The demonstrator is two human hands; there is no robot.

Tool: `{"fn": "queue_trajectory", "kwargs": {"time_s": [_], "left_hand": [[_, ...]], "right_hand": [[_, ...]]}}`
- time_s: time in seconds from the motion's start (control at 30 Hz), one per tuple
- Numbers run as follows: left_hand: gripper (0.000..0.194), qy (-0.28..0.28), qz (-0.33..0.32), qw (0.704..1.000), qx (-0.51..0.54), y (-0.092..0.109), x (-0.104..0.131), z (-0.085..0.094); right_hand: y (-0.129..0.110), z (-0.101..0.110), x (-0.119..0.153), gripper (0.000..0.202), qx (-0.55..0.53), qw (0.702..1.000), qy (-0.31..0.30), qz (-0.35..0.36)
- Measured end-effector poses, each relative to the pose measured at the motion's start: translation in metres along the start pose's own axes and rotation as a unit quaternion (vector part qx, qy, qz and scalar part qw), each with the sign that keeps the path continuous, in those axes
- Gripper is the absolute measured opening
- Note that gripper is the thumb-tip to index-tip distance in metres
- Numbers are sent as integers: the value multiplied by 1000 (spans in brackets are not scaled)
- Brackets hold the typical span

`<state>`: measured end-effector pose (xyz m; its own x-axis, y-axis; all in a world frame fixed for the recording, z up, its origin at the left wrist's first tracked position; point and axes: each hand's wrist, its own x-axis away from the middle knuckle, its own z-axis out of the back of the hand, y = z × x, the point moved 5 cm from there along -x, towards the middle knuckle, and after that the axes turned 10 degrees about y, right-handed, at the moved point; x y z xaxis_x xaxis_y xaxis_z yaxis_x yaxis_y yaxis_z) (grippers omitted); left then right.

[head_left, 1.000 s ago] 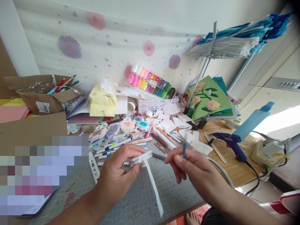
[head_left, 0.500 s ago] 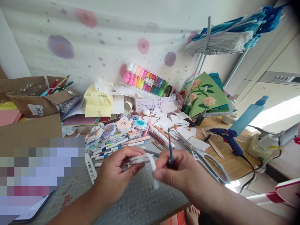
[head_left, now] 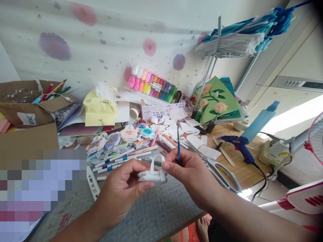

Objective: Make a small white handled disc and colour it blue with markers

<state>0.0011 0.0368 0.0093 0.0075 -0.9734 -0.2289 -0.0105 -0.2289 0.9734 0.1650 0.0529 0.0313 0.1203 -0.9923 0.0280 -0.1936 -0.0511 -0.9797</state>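
Observation:
Over the cutting mat (head_left: 141, 215), my left hand (head_left: 123, 185) is closed, with a small white layered piece (head_left: 146, 175) between thumb and fingers. A narrow white strip (head_left: 157, 158) arches above that piece in a loop. My right hand (head_left: 186, 171) pinches the strip's end between thumb and forefinger, close to the piece's right side. The same hand also holds a thin blue paintbrush (head_left: 179, 146), its dark tip upward. What the piece is made of is hard to tell.
Marker pens (head_left: 126, 163) and paper cut-outs (head_left: 130, 132) lie behind my hands. Large scissors (head_left: 222, 173) rest beside my right wrist. Farther right are a blue glue gun (head_left: 238, 144) and its cord. A blurred-out screen (head_left: 45, 191) and a cardboard box (head_left: 27, 112) occupy the left.
The strip hung down from my right fingers; now it bends up in a loop over the white piece. My right hand has shifted slightly left and up. The view has turned a little right.

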Motion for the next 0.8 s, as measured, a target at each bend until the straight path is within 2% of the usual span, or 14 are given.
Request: {"fn": "queue_trajectory", "kwargs": {"time_s": [0.1,0.27,0.4,0.47,0.53,0.7,0.8], "left_hand": [[13,2,4,1000,19,-1,0,1],[19,9,73,995,67,-16,0,5],[24,35,98,989,102,-20,0,7],[25,38,102,988,106,-19,0,6],[26,43,104,988,104,-18,-1,5],[27,54,97,988,109,-18,-2,5],[26,53,99,987,111,-17,-2,6]], "right_hand": [[2,0,0,35,14,1000,-6,-5],[-2,11,-4,28,-7,1000,-25,5],[-25,38,-7,31,9,992,45,120],[-34,47,-4,31,4,986,81,148],[-36,46,0,27,-40,988,84,124],[-22,20,10,19,-143,989,-3,31],[-14,14,10,20,-154,988,2,11]]}}
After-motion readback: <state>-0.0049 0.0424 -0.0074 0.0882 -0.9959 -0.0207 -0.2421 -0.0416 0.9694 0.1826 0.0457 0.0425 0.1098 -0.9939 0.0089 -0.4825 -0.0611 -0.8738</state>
